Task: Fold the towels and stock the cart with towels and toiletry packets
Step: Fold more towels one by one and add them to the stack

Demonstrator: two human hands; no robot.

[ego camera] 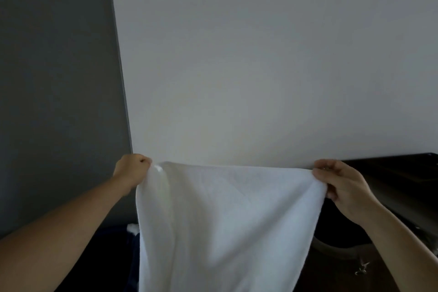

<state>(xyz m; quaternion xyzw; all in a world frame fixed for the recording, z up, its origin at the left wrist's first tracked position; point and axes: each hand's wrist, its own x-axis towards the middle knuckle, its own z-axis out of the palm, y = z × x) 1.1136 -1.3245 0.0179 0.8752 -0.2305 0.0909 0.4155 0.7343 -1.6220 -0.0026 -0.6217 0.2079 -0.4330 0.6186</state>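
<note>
Left grip (pixel 131 168) and right grip (pixel 341 185) pinch towel (pixel 225 220) top corners, arms outstretched

Towel (pixel 220 220) bottom cut by frame edge; dark furniture (pixel 391 173) unclear.

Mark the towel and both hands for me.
towel (pixel 225 220), head view, middle of the hanging cloth.
left hand (pixel 131 169), head view, back of the fist.
right hand (pixel 341 186), head view, back of the hand.
</note>
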